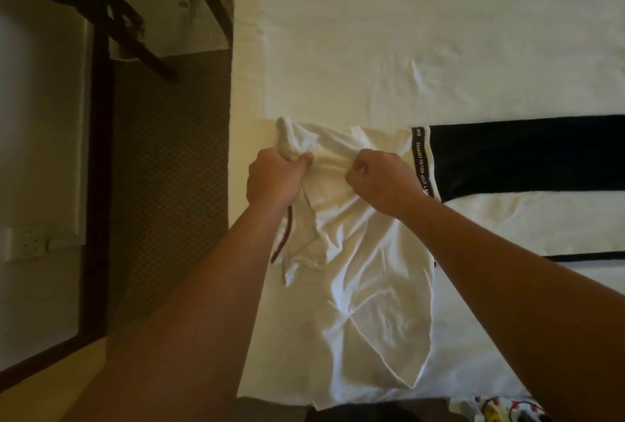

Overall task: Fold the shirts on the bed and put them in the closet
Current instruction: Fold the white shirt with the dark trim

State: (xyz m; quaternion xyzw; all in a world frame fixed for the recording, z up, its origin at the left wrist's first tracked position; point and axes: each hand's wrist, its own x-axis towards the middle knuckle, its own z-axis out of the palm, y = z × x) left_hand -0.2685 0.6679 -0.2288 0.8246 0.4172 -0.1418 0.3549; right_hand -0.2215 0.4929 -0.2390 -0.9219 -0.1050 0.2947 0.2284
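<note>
A white shirt point(365, 286) lies crumpled on the bed point(372, 32), its hem toward the near edge. A thin dark red trim shows at its left side. My left hand point(274, 178) grips a bunched part of the shirt's far left end. My right hand point(382, 181) pinches the fabric a little to the right, near the collar area. Under and to the right of it lies a black-and-white shirt point(527, 154) with a printed text band.
A colourful printed cloth point(504, 409) peeks in at the bottom right. Left of the bed run a patterned carpet point(169, 184), a dark wooden frame point(99, 151) and chair legs point(148, 49). A wall outlet point(28, 244) sits low on the left.
</note>
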